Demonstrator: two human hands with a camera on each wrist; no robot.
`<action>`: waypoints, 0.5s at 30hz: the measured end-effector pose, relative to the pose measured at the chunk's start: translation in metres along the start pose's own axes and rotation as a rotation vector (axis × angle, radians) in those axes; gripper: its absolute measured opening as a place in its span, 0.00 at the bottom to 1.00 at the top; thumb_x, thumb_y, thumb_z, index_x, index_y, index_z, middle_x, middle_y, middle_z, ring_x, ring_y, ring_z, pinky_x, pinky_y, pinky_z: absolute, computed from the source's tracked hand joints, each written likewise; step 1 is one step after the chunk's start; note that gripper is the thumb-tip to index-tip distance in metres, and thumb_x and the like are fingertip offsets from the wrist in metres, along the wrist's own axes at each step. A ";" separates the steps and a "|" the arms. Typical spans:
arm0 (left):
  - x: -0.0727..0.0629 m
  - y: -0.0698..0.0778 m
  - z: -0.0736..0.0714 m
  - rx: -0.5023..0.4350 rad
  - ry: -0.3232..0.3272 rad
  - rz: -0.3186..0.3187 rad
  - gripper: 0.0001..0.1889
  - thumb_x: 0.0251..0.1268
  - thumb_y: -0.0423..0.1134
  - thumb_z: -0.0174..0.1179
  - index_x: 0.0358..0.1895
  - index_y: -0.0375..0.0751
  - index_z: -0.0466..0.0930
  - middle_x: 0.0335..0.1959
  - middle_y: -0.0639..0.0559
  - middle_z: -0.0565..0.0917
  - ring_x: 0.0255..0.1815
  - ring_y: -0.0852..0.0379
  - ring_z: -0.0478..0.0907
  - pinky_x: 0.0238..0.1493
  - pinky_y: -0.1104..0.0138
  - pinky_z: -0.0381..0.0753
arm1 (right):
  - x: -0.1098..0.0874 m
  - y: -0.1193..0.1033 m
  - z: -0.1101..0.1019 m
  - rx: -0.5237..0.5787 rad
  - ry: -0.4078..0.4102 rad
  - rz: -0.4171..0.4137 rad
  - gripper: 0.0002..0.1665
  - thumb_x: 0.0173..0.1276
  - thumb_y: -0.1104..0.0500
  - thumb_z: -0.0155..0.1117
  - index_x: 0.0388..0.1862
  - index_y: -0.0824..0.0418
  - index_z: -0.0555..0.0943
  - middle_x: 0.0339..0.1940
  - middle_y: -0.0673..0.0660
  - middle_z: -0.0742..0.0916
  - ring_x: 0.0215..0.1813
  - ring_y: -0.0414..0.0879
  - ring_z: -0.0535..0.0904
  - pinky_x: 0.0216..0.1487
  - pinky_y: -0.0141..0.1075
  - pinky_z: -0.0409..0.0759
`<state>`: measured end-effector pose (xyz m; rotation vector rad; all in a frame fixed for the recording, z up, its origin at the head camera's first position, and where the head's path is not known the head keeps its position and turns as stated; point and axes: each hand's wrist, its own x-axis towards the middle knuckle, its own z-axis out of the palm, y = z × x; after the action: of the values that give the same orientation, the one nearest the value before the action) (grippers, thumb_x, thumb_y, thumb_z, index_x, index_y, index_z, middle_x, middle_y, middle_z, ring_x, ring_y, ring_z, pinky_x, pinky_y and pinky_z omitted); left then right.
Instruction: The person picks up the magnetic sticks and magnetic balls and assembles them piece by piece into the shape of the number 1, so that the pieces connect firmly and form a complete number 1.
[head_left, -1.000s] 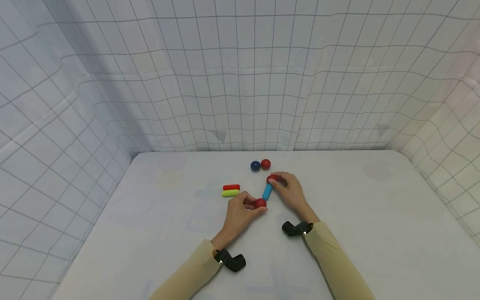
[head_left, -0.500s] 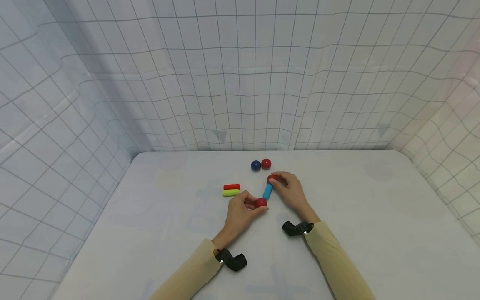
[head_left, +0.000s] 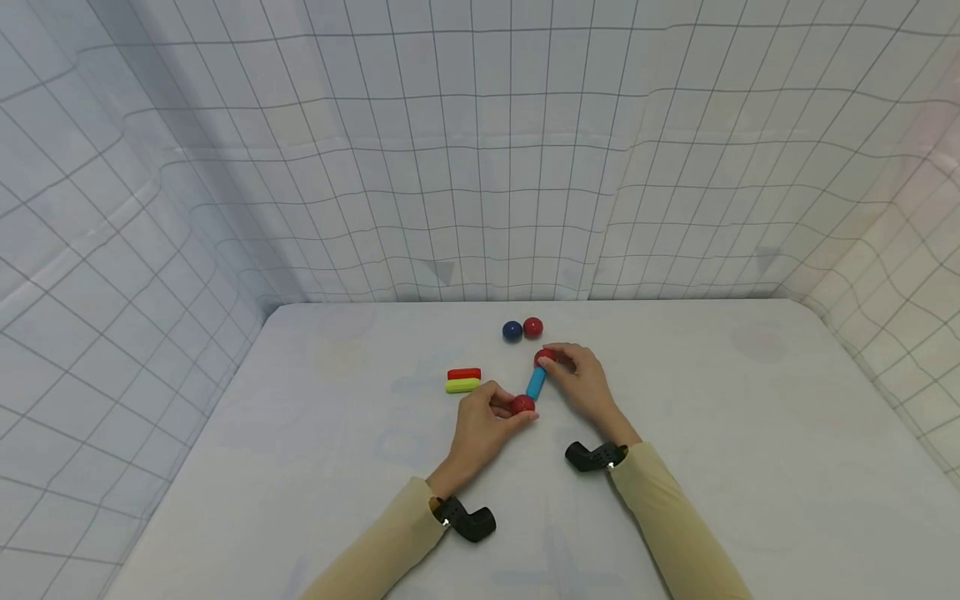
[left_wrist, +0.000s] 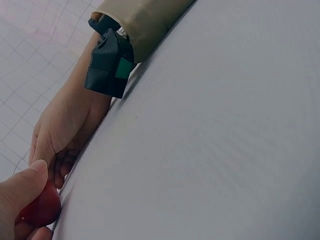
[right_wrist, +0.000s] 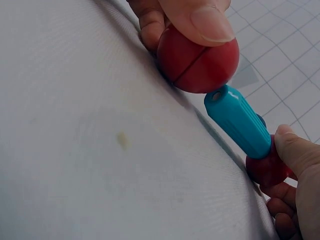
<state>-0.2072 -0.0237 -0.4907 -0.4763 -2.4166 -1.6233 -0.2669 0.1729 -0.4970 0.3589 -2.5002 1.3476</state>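
My left hand (head_left: 480,421) pinches a red ball (right_wrist: 197,60) between thumb and fingers, low over the white table. A second red ball (right_wrist: 267,167) is pinched by my right hand (head_left: 585,383), a little farther from me. Between the two balls lies a blue stick (right_wrist: 239,120) with a small round metal spot in its near end. Its far end meets the right hand's ball; the near end is right at the left hand's ball, but I cannot tell whether they touch. In the left wrist view, the left thumb (left_wrist: 25,187) partly covers its red ball (left_wrist: 45,205).
A red stick (head_left: 464,373) and a yellow-green stick (head_left: 462,386) lie side by side, left of the hands. Farther back sit a dark blue ball (head_left: 512,331) and another red ball (head_left: 533,327), side by side. White grid-patterned curtains (head_left: 480,167) surround the table (head_left: 750,433).
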 end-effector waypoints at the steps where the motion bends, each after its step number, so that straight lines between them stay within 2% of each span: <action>1: 0.000 0.000 0.000 0.004 -0.001 0.000 0.17 0.45 0.43 0.76 0.30 0.42 0.76 0.31 0.54 0.82 0.27 0.66 0.80 0.31 0.71 0.80 | 0.000 0.000 0.000 -0.002 -0.001 0.002 0.19 0.66 0.51 0.65 0.51 0.60 0.82 0.44 0.55 0.84 0.48 0.49 0.75 0.50 0.45 0.71; 15: 0.001 0.000 0.001 0.000 -0.006 -0.022 0.17 0.45 0.42 0.75 0.31 0.41 0.75 0.32 0.53 0.83 0.27 0.66 0.81 0.31 0.71 0.80 | -0.001 -0.001 0.000 -0.010 -0.003 -0.001 0.20 0.66 0.50 0.64 0.51 0.60 0.82 0.44 0.55 0.84 0.47 0.49 0.74 0.49 0.45 0.70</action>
<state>-0.2079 -0.0223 -0.4906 -0.4569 -2.4348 -1.6327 -0.2662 0.1728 -0.4968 0.3606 -2.5084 1.3340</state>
